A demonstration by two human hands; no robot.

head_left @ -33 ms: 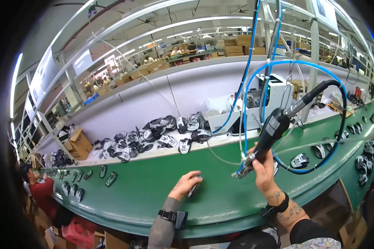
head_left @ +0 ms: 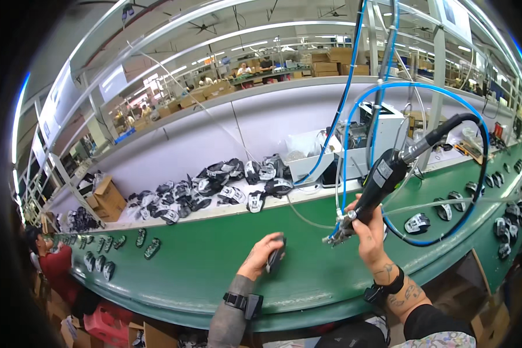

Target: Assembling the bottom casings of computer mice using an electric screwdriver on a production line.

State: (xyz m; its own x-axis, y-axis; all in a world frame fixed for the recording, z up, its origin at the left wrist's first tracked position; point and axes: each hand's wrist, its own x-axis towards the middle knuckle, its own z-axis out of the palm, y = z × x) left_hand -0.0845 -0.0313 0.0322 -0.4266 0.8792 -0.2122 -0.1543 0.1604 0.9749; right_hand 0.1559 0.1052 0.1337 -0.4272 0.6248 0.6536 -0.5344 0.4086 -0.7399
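My left hand (head_left: pixel 265 254) is closed around a dark, curved piece (head_left: pixel 276 255) that looks like a computer mouse; its lower end shows past the fingers. This piece stands on edge just over the green belt. In my right hand (head_left: pixel 370 232) is a black power screwdriver (head_left: pixel 379 181), tilted, its metal tip end (head_left: pixel 337 233) pointing down to the left. A black cable and a blue air hose (head_left: pixel 346 139) run from it. Between the hands is bare green belt (head_left: pixel 313 267).
Along the back ledge lies a heap of black-and-white mouse shells (head_left: pixel 182 194). Green circuit boards (head_left: pixel 152 248) and more shells (head_left: pixel 417 223) sit on the belt. A white bin (head_left: pixel 307 168) stands behind. A person in red (head_left: pixel 58 267) is at the far left.
My left hand has turned and lifted slightly, so more of the dark piece shows. The screwdriver in my right hand has barely moved.
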